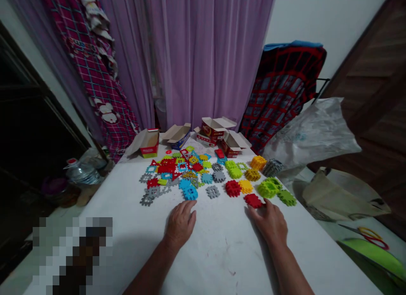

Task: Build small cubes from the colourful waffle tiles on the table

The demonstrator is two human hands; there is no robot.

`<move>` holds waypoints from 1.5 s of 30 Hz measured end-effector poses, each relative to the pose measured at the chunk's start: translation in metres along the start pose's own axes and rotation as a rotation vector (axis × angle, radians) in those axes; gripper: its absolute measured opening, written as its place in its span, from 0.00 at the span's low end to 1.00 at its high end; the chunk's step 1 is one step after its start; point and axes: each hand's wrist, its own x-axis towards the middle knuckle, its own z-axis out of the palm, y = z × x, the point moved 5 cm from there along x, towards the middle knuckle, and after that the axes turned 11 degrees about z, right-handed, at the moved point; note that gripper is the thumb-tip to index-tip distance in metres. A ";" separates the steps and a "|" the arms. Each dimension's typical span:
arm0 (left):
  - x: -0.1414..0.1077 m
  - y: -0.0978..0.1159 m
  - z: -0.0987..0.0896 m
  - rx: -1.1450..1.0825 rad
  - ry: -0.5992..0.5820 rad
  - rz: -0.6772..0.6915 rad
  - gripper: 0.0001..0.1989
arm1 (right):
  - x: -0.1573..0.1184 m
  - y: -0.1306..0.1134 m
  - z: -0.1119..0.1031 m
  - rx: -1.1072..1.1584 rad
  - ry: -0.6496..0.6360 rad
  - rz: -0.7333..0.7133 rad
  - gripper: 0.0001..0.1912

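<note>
My right hand [269, 223] lies flat on the white table [218, 248], fingers slightly spread, their tips lightly touching the red block [253, 200], while my left hand [180, 224], fingers loosely together, rests just short of the blue block [190, 193].

A sheer purple curtain [203, 54] hangs at twelve o'clock. A white wall [330, 24] shows at one o'clock, dark wooden panelling [374, 75] at two.

Bright plastic building pieces [168, 166] in red, yellow, green, blue and grey on a white counter [215, 252]

Far off, lilac curtain [206, 54]; at left, magenta plaid cloth [91, 71]; at right, black-and-red grid cloth [279, 92].
</note>
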 end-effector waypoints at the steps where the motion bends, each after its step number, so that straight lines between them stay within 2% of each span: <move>1: 0.000 -0.009 -0.005 0.023 0.001 -0.020 0.14 | 0.001 0.001 0.000 0.027 0.002 0.006 0.40; 4: -0.001 -0.053 -0.024 0.097 -0.016 -0.112 0.13 | 0.004 0.006 0.003 0.094 -0.012 0.021 0.41; 7: 0.001 -0.115 -0.044 0.165 -0.105 -0.289 0.12 | 0.007 0.011 0.008 0.088 -0.001 0.026 0.39; 11: 0.007 -0.191 -0.062 0.213 -0.313 -0.568 0.14 | 0.010 0.014 0.014 0.085 0.012 0.001 0.35; 13: 0.010 -0.215 -0.062 0.197 -0.484 -0.648 0.17 | 0.010 0.015 0.015 0.098 0.027 0.003 0.35; 15: 0.012 -0.227 -0.058 0.174 -0.635 -0.677 0.18 | 0.010 0.016 0.014 0.102 0.038 0.010 0.36; 18: 0.016 -0.234 -0.054 0.168 -0.723 -0.696 0.18 | 0.009 0.016 0.013 0.090 0.015 0.020 0.38; 23: 0.019 -0.229 -0.052 0.194 -0.705 -0.720 0.15 | 0.009 0.015 0.010 0.096 -0.029 0.034 0.39; 30: 0.016 -0.227 -0.054 0.213 -0.665 -0.764 0.13 | 0.010 0.019 0.012 0.151 -0.009 0.039 0.37; 33: 0.016 -0.228 -0.057 0.179 -0.675 -0.704 0.14 | 0.011 0.021 0.013 0.170 0.002 0.040 0.36; 36: 0.017 -0.227 -0.056 0.152 -0.735 -0.601 0.18 | 0.010 0.020 0.012 0.167 -0.004 0.044 0.36; 39: 0.018 -0.230 -0.053 0.167 -0.771 -0.602 0.18 | 0.008 0.017 0.010 0.179 -0.004 0.034 0.37; 42: 0.022 -0.235 -0.054 0.159 -0.735 -0.644 0.16 | 0.006 0.017 0.009 0.215 0.020 0.045 0.36; 45: 0.028 -0.238 -0.066 0.143 -0.612 -0.714 0.12 | 0.006 0.019 0.010 0.267 0.048 0.056 0.35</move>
